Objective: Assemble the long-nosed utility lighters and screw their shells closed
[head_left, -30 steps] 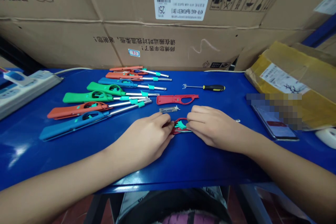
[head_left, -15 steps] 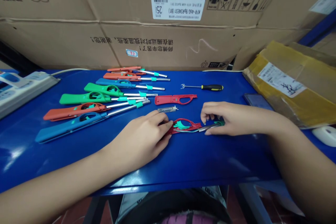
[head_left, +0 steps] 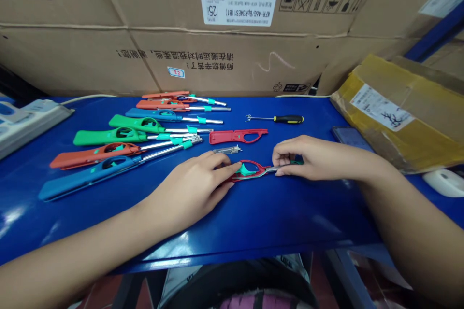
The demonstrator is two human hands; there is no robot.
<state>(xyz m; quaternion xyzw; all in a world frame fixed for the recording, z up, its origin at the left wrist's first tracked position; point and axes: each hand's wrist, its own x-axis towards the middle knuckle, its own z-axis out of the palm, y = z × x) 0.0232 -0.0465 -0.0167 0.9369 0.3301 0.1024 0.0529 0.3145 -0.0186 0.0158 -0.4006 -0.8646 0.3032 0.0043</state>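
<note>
My left hand point(head_left: 201, 181) is closed around the back of a red lighter half-shell point(head_left: 261, 169), which has a green trigger point(head_left: 246, 170) and a pale wire in it. In the fingers of my right hand point(head_left: 295, 158) is a metal lighter tube point(head_left: 271, 169), its near end at the front of the shell; a bit of green shows by the fingers. Behind them lies the other red half-shell point(head_left: 237, 136). A clear fuel tank point(head_left: 228, 149) rests just beyond my left fingers, partly hidden. A screwdriver point(head_left: 288, 119) lies farther back, with small screws at its tip.
Several long-necked lighters point(head_left: 90, 174) in blue, orange and green lie at the left. A white power strip point(head_left: 32, 120) sits at the far left. On the right are a phone point(head_left: 351, 138), a yellow-taped carton point(head_left: 409, 145) and a white mouse point(head_left: 445, 182). A big cardboard box point(head_left: 217, 48) stands behind.
My right hand has brought the metal tube closer in line with the red shell's front end, its fingers closing more tightly. My left hand stays on the shell. The view has shifted slightly.
</note>
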